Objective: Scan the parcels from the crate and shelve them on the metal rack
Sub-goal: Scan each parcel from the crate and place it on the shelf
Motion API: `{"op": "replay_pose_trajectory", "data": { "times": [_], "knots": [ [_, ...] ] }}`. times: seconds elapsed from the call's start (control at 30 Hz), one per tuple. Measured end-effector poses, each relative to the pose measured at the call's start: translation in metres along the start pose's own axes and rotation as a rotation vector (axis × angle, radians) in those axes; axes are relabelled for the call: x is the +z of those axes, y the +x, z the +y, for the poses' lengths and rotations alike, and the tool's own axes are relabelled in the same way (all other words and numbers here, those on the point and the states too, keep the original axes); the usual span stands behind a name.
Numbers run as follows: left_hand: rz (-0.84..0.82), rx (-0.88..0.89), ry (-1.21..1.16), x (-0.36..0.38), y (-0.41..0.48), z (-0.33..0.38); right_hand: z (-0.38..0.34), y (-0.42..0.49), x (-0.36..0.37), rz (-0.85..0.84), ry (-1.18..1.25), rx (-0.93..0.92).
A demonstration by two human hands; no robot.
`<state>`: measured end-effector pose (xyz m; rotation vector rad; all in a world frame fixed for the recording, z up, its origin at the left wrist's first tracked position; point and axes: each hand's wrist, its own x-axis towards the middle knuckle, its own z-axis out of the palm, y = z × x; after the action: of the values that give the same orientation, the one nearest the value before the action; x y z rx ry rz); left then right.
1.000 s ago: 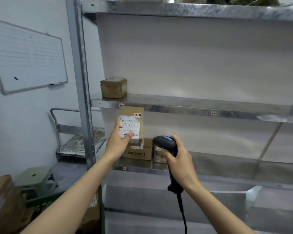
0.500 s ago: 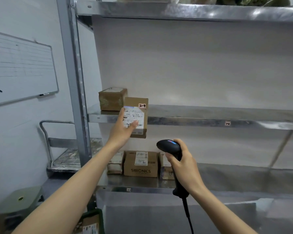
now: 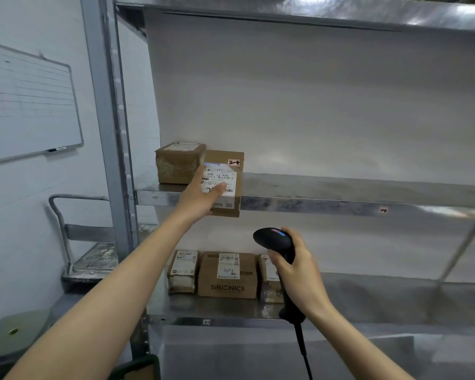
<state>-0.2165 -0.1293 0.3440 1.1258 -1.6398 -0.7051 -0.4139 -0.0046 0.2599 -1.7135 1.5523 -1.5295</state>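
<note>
Rack (image 3: 340,189) holds 1 box (image 3: 180,163), 3 parcels (image 3: 227,275) below.

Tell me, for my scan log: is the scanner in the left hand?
No, the right hand grips the scanner, while the left hand holds the labelled parcel.

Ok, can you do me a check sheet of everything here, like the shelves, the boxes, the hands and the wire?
Surface: metal rack, bare steel shelves, small tags on front edges.
Job's things: labelled parcel marked 2-4, held at the middle shelf's front edge, not set down; taped parcel sits on that shelf; SIBIONICS box on the shelf below, small parcel to its left, another parcel to its right.
Clutter: nothing seen.
Hands: left hand grips the labelled parcel; right hand grips the barcode scanner.
Cables: scanner cable hangs from the handle, out of view below.
Surroundings: whiteboard with marker, platform trolley, green stool.
</note>
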Motion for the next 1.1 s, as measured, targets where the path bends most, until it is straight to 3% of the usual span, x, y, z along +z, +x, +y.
{"op": "replay_pose_trajectory", "data": {
  "times": [0.23,0.63,0.8,0.97,1.1],
  "knots": [
    [-0.049,-0.086,0.070,-0.006,0.012,0.015,-0.001,0.012,-0.008,-0.031,0.029,-0.024],
    [0.058,-0.045,0.321,0.007,0.065,0.011,0.006,0.021,-0.014,-0.031,0.083,-0.004],
    [0.219,-0.061,0.310,0.014,0.061,0.010,0.008,0.022,-0.014,-0.022,0.088,0.004],
    [0.303,0.064,0.273,0.026,0.031,-0.007,0.007,0.019,-0.008,-0.033,0.088,0.018],
    [0.336,0.246,0.601,0.044,0.007,-0.030,0.006,0.016,-0.005,-0.040,0.095,0.015]
  ]
}}
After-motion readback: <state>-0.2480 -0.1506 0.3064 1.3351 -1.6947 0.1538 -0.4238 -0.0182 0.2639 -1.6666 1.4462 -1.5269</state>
